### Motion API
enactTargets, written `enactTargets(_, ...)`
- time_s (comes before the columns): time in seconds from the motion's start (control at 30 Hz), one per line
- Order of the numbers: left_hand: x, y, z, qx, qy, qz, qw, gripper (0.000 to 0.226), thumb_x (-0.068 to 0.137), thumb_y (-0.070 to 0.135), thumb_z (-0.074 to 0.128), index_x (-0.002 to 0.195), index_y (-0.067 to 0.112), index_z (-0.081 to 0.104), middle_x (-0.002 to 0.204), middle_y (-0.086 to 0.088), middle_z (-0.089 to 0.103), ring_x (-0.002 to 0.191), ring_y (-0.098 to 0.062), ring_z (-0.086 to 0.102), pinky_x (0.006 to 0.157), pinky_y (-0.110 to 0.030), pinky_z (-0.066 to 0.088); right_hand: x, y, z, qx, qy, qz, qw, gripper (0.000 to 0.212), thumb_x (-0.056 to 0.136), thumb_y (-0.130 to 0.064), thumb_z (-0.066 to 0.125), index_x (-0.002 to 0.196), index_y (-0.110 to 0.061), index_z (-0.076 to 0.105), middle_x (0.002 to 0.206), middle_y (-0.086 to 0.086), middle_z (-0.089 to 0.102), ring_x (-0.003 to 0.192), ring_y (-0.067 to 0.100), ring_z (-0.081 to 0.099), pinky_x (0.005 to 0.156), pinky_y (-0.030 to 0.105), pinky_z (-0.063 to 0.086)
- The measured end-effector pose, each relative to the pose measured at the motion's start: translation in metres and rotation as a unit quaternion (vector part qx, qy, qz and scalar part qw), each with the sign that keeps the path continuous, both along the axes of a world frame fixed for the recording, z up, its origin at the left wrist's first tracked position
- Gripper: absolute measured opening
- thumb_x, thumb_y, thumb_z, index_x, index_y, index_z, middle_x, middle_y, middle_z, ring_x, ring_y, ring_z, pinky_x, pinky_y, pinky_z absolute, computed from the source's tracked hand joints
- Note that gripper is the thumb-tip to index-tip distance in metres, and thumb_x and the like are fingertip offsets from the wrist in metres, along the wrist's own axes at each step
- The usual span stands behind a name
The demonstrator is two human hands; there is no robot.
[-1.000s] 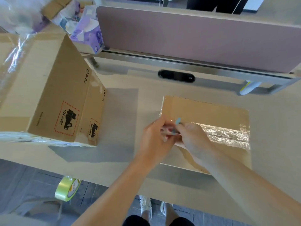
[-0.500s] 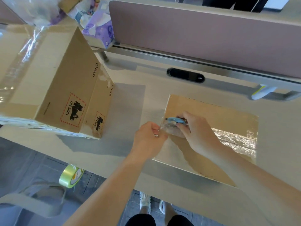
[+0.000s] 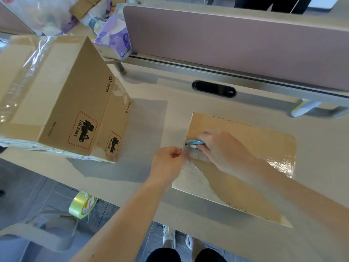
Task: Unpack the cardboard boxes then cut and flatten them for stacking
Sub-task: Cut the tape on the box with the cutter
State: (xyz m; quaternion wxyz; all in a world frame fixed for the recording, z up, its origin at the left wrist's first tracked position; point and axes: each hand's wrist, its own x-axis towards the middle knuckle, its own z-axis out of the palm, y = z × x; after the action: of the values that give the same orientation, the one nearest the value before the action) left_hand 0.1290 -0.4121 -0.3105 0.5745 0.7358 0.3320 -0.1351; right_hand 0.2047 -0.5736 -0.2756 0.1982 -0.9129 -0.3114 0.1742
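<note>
A flattened cardboard piece [image 3: 245, 144] lies on the desk at centre right, with a strip of clear tape [image 3: 279, 163] across it. My right hand [image 3: 221, 148] grips a small blue cutter [image 3: 196, 143] at the cardboard's left edge. My left hand [image 3: 168, 165] pinches the loose end of the clear tape just left of the cutter. A large cardboard box [image 3: 62, 103] with PICO and UN 3481 labels stands at the left, its top sealed with shiny tape.
A pink desk divider [image 3: 236, 38] runs along the back. A purple tissue pack [image 3: 115, 38] and plastic-wrapped items sit at the back left. A roll of green tape [image 3: 83, 204] and a chair [image 3: 37, 237] are below the desk's front edge. A white tool [image 3: 304, 107] lies at the right.
My hands have drawn apart: the left hand has pulled the tape end leftward off the cardboard edge, while the right hand holds the blue cutter at that edge. The view shifted slightly.
</note>
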Motion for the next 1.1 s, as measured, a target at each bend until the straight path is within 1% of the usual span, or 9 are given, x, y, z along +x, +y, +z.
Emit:
enactTargets(0.07, 0.000, 0.000, 0.000, 0.016, -0.008, -0.001, 1.000, 0.017, 0.090, 0.028, 0.075, 0.078, 0.017, 0.078, 0.083, -0.014, 0.074, 0.070, -0.019, 0.059, 0.068, -0.032, 0.045, 0.002, 0.002, 0.003, -0.016, 0.002, 0.015, 1.000, 0.018, 0.104, -0.029, 0.049, 0.104, -0.018, 0.063, 0.093, -0.005, 0.053, 0.082, 0.023, 0.056, 0.071, 0.040, 0.048)
enactTargets(0.2, -0.001, 0.000, -0.001, 0.041, -0.017, -0.004, 0.999, 0.012, 0.090, 0.024, 0.074, 0.079, 0.019, 0.079, 0.079, -0.007, 0.075, 0.072, -0.018, 0.064, 0.069, -0.030, 0.047, 0.003, 0.011, 0.007, -0.048, -0.002, 0.044, 0.998, 0.019, 0.104, -0.028, 0.049, 0.103, -0.014, 0.062, 0.092, -0.002, 0.050, 0.084, 0.025, 0.057, 0.069, 0.037, 0.045)
enactTargets(0.37, -0.002, 0.000, -0.004, 0.060, -0.027, -0.006, 0.998, 0.009, 0.090, 0.023, 0.075, 0.082, 0.020, 0.079, 0.076, 0.001, 0.076, 0.079, -0.023, 0.071, 0.072, -0.032, 0.053, 0.009, 0.027, 0.014, -0.088, -0.004, 0.060, 0.994, 0.021, 0.097, -0.037, 0.063, 0.098, -0.016, 0.067, 0.089, -0.002, 0.050, 0.082, 0.027, 0.061, 0.065, 0.038, 0.048)
enactTargets(0.47, -0.003, -0.001, -0.007, 0.063, -0.034, 0.003, 0.997, 0.010, 0.089, 0.024, 0.075, 0.081, 0.021, 0.079, 0.074, 0.003, 0.075, 0.077, -0.024, 0.071, 0.071, -0.035, 0.055, 0.013, 0.033, 0.024, -0.103, 0.005, 0.077, 0.992, 0.019, 0.094, -0.032, 0.069, 0.102, -0.016, 0.072, 0.092, 0.001, 0.056, 0.082, 0.028, 0.063, 0.063, 0.035, 0.045)
enactTargets(0.57, -0.005, -0.003, -0.008, 0.065, -0.043, 0.013, 0.997, 0.009, 0.089, 0.024, 0.076, 0.081, 0.021, 0.079, 0.073, 0.002, 0.075, 0.075, -0.023, 0.071, 0.070, -0.035, 0.056, 0.014, 0.033, 0.027, -0.103, 0.004, 0.077, 0.992, 0.023, 0.093, -0.033, 0.070, 0.107, -0.015, 0.072, 0.102, 0.006, 0.063, 0.090, 0.030, 0.065, 0.065, 0.034, 0.043)
enactTargets(0.7, -0.006, -0.002, -0.011, 0.057, -0.049, 0.018, 0.997, 0.008, 0.089, 0.026, 0.077, 0.082, 0.022, 0.079, 0.073, 0.004, 0.074, 0.072, -0.019, 0.070, 0.071, -0.035, 0.056, 0.011, 0.029, 0.030, -0.113, 0.013, 0.070, 0.991, 0.027, 0.093, -0.040, 0.068, 0.098, -0.013, 0.068, 0.089, 0.000, 0.053, 0.083, 0.028, 0.062, 0.068, 0.040, 0.052)
enactTargets(0.83, -0.007, 0.000, -0.010, 0.048, -0.059, 0.010, 0.997, 0.008, 0.089, 0.025, 0.077, 0.084, 0.021, 0.079, 0.075, 0.001, 0.074, 0.068, -0.016, 0.066, 0.067, -0.031, 0.052, 0.010, 0.024, 0.035, -0.113, 0.020, 0.066, 0.991, 0.025, 0.097, -0.036, 0.062, 0.095, -0.012, 0.066, 0.089, 0.001, 0.052, 0.080, 0.025, 0.058, 0.067, 0.039, 0.049)
enactTargets(0.97, -0.006, 0.002, -0.010, 0.029, -0.058, 0.008, 0.998, 0.009, 0.089, 0.025, 0.077, 0.081, 0.020, 0.079, 0.072, -0.001, 0.072, 0.061, -0.010, 0.057, 0.063, -0.027, 0.045, 0.008, 0.011, 0.029, -0.087, 0.015, 0.045, 0.995, 0.019, 0.102, -0.030, 0.054, 0.097, -0.015, 0.064, 0.090, -0.002, 0.051, 0.081, 0.023, 0.056, 0.073, 0.043, 0.051)
enactTargets(1.1, -0.005, 0.003, -0.012, 0.022, -0.057, 0.004, 0.998, 0.011, 0.089, 0.023, 0.077, 0.078, 0.021, 0.079, 0.063, 0.009, 0.066, 0.058, -0.007, 0.054, 0.059, -0.020, 0.041, 0.004, -0.002, 0.020, -0.068, 0.017, 0.017, 0.997, 0.016, 0.103, -0.028, 0.052, 0.099, -0.019, 0.065, 0.086, -0.006, 0.048, 0.078, 0.021, 0.054, 0.072, 0.044, 0.050)
